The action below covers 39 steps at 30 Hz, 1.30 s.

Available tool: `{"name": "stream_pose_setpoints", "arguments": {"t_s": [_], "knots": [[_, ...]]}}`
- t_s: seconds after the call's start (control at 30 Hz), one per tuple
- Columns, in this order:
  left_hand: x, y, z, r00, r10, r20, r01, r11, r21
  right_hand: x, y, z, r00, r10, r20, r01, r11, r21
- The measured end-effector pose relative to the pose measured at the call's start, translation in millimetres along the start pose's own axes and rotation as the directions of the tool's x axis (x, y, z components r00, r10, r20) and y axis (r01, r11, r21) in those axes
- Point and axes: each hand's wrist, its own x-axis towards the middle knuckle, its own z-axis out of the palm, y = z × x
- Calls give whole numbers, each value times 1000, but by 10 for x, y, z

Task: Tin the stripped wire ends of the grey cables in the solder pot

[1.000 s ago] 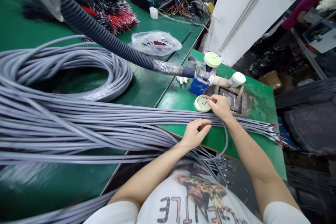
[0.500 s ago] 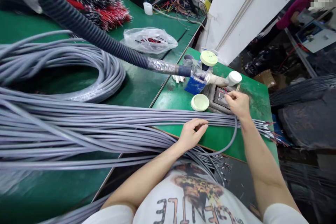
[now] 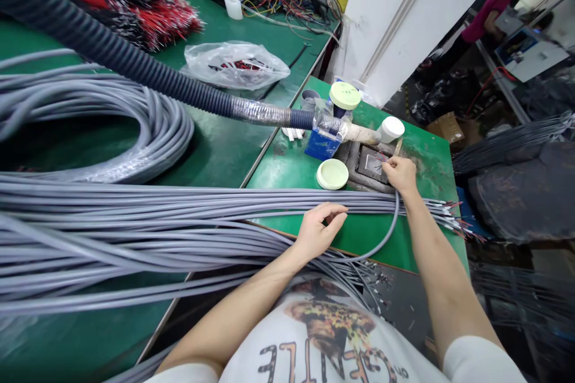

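The right hand (image 3: 401,175) is pinching thin coloured wire ends (image 3: 381,161) between its fingertips above a square metal plate (image 3: 372,164), while the left hand (image 3: 318,230) is curving its parted fingers beside long grey sheathed cables (image 3: 179,215)

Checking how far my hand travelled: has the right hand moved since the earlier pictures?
Yes. The right hand has moved rightward, away from the pale green round lid. It was right beside the lid and now sits clearly further to its right.
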Motion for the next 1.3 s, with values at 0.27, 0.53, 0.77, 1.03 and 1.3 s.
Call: {"name": "stream_pose_setpoints", "arguments": {"t_s": [0.27,0.53,0.77,1.03,1.3], "knots": [[-2,-2,4,1000,13,-4,-13,1000,1,-24,-54,-99,1000,-11,8,11,1000,17],[-1,-3,9,1000,12,13,-12,1000,16,-292,-770,-445,976,-185,117,119,897,425],[7,6,6,1000,22,9,-22,1000,13,-289,-1181,-149,909,-329,254,206,888,411],[6,-1,9,1000,-2,14,2,1000,28,-260,-1232,21,901,-330,282,264,933,246],[10,17,-11,1000,20,17,-20,1000,19,-249,-973,-367,948,-301,104,274,936,219]]}}
